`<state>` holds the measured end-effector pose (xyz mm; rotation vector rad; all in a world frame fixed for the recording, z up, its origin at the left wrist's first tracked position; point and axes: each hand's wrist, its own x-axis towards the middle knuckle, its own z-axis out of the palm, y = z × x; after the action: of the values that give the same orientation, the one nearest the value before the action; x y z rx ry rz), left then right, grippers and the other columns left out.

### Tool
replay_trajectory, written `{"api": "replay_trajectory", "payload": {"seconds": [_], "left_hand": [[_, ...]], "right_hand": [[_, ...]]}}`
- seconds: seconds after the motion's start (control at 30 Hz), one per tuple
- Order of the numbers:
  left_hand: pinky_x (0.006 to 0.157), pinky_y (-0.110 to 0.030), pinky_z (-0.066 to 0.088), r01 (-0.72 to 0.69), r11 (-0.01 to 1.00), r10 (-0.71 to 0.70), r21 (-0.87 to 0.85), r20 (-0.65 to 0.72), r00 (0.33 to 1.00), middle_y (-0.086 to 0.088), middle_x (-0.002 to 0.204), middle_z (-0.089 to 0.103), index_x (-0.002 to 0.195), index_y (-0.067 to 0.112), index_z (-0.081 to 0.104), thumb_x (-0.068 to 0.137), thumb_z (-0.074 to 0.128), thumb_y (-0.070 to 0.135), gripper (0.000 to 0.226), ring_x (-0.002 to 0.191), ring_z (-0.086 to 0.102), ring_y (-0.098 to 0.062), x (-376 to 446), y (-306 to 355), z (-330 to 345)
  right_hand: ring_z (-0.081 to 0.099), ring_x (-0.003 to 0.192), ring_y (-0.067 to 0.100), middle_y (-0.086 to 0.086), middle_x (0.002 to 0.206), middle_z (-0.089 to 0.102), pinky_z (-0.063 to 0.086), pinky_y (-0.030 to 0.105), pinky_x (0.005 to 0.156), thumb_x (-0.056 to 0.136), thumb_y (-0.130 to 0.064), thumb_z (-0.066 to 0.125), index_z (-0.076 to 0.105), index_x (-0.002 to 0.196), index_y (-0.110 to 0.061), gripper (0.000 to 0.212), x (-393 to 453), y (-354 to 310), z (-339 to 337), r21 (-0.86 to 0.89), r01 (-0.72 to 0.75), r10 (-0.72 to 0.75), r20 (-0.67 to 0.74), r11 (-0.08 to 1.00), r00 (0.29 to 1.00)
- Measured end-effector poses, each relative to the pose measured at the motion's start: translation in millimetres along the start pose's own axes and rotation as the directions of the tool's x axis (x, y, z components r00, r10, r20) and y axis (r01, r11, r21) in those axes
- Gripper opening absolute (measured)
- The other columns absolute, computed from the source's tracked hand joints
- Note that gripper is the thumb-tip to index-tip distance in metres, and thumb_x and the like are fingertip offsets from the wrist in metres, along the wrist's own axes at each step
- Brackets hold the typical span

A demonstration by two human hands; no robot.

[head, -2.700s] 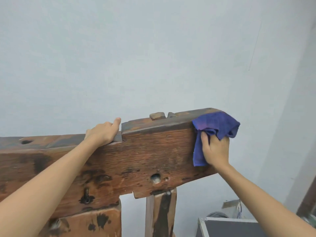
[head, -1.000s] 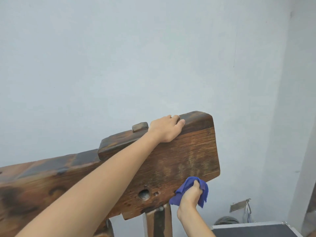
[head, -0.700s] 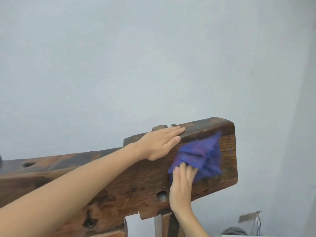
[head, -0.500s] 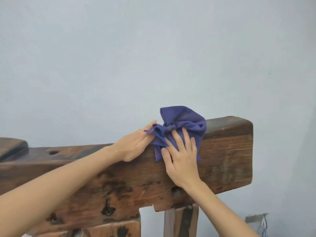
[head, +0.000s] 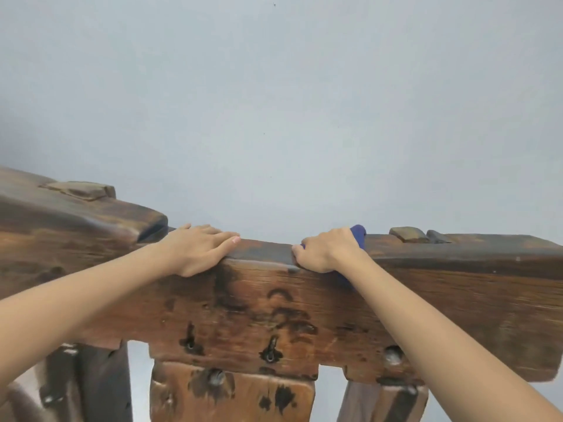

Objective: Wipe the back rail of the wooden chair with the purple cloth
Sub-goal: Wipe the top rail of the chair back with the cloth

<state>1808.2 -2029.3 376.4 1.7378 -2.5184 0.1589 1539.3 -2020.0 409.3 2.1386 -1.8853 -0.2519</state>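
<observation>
The dark, worn wooden back rail (head: 274,312) of the chair runs across the whole view. My right hand (head: 324,249) grips its top edge near the middle, shut on the purple cloth (head: 359,236), which shows only as a bit behind the knuckles and a strip under the wrist. My left hand (head: 198,248) lies flat on the top edge just to the left, fingers together, holding nothing. A bare stretch of rail separates the two hands.
A plain pale wall (head: 274,102) stands right behind the rail. Raised wooden pegs (head: 408,234) stick up from the top edge at the right, and a thicker raised section (head: 79,208) at the left. Upright slats (head: 231,391) hang below.
My right hand has slid the cloth left along the rail to its middle and now bunches it on the top edge. My left hand has moved left too. The view has shifted left.
</observation>
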Motion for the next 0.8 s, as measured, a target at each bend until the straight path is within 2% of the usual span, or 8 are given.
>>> {"api": "replay_trajectory", "payload": {"seconds": [0.1,0.17,0.23,0.33,0.6,0.67,0.73,0.8], "left_hand": [[0.125,-0.055,0.004,0.105,0.976,-0.091,0.19,-0.079,0.993,0.009,0.158,0.044,0.153,0.047,0.035,0.085,-0.017,0.072,0.089,0.156,0.019,-0.018,-26,-58,-10],[0.123,-0.054,0.017,0.17,0.949,-0.107,0.265,-0.236,0.966,0.008,0.15,0.053,0.143,0.042,0.052,0.09,-0.011,0.068,0.086,0.149,0.035,-0.018,-41,-97,-15],[0.097,-0.046,0.05,0.227,0.943,-0.108,0.244,-0.419,0.901,0.008,0.132,0.067,0.13,0.035,0.062,0.091,0.005,0.07,0.078,0.126,0.06,-0.018,-47,-118,-14],[0.069,-0.034,0.052,0.262,0.941,-0.128,0.212,-0.493,0.861,0.013,0.122,0.071,0.121,0.038,0.065,0.09,0.017,0.074,0.068,0.113,0.066,-0.016,-41,-124,-10],[0.106,-0.045,0.04,0.359,0.927,-0.328,0.106,-0.236,0.915,-0.001,0.143,0.059,0.128,0.026,0.06,0.102,0.021,0.054,0.055,0.134,0.051,-0.025,-28,-99,-16],[0.109,-0.048,0.036,0.384,0.916,-0.337,0.115,-0.299,0.893,-0.005,0.139,0.061,0.123,0.023,0.064,0.102,0.024,0.049,0.053,0.131,0.052,-0.028,-30,-87,-11],[0.107,-0.05,0.037,0.347,0.938,-0.309,0.028,-0.39,0.867,-0.006,0.129,0.066,0.107,0.021,0.069,0.102,0.029,0.048,0.049,0.125,0.056,-0.03,-32,-70,-6],[0.099,-0.048,0.042,0.197,0.98,-0.18,-0.001,-0.408,0.895,-0.007,0.111,0.068,0.087,0.019,0.065,0.1,0.023,0.047,0.052,0.115,0.057,-0.031,-29,-48,-3]], "right_hand": [[0.058,0.125,0.037,0.01,0.14,0.06,0.036,0.045,0.09,0.103,-0.057,0.016,0.056,0.139,-0.031,0.06,8,-29,5,0.237,0.086,-0.066,-0.09,0.968,0.994],[0.058,0.124,0.037,0.008,0.14,0.058,0.035,0.046,0.088,0.101,-0.059,0.014,0.054,0.14,-0.036,0.06,14,-49,6,0.298,0.161,-0.121,-0.147,0.941,0.982],[0.059,0.12,0.037,0.006,0.138,0.057,0.036,0.045,0.085,0.099,-0.062,0.013,0.053,0.136,-0.037,0.06,18,-72,0,0.334,0.229,-0.175,-0.186,0.914,0.967],[0.059,0.125,0.036,0.0,0.148,0.051,0.041,0.046,0.09,0.099,-0.066,0.018,0.047,0.143,-0.038,0.06,17,-117,-19,0.396,0.34,-0.258,-0.246,0.853,0.934],[0.059,0.13,0.026,-0.009,0.173,0.013,0.045,0.035,0.071,0.104,-0.03,0.049,0.009,0.164,-0.041,0.073,-13,-172,-7,0.139,0.502,-0.377,-0.5,0.854,0.78],[0.046,0.144,0.023,-0.005,0.173,0.015,0.048,0.04,0.094,0.103,-0.02,0.057,0.013,0.163,-0.041,0.078,-24,-155,8,0.106,0.518,-0.384,-0.55,0.849,0.742],[0.029,0.155,0.024,0.001,0.174,0.014,0.03,0.04,0.12,0.097,-0.006,0.063,0.016,0.165,-0.034,0.087,-36,-134,29,0.085,0.52,-0.387,-0.569,0.85,0.726],[0.024,0.157,0.027,0.006,0.173,0.017,0.021,0.043,0.126,0.092,0.003,0.065,0.02,0.165,-0.029,0.092,-50,-111,54,0.082,0.48,-0.332,-0.62,0.874,0.711]]}}
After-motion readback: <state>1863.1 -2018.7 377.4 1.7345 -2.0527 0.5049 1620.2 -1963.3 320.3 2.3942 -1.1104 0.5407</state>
